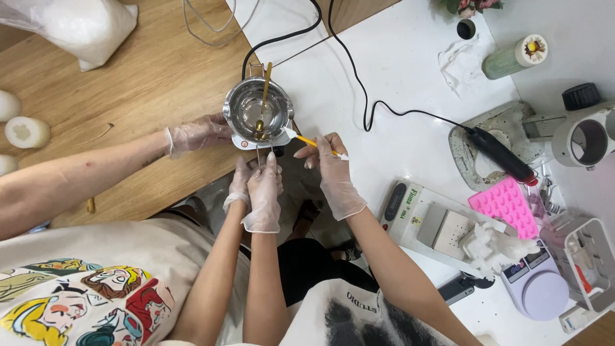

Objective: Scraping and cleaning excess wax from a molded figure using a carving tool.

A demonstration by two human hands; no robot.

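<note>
- Head view: I see four gloved hands crowding a small steel pot (256, 106) at the near edge of the bench (397, 70), where wood top meets white top.
- Pot sits on a small white heater base (243, 142); a gold spoon (263, 102) leans inside it, handle over the far rim.
- My right hand (334, 176) is clamped on a yellow-handled tool (309, 141), pinched between thumb and fingers; its white tip touches the heater base on the pot's right side.
- My left hand (264, 189) is just below the pot, fingers pointing up at a thin metal rod (258, 156) that hangs off the base. I cannot tell if it grips the rod or only touches it.
- Co-worker's gloved hand (198, 133) comes from the left edge and rests against the pot's left side; a second co-worker hand (239, 184) sits touching my left hand.
- Black cable (365, 96) runs from the far edge across the white top to a black hand tool (503, 154) on a grey tray (461, 150).
- Right side: pink mould (506, 205), lavender scale (541, 291), white flat device (410, 208).
- Far left corner: bag of white granules (83, 25); white wax rounds (27, 132) along the left edge.
</note>
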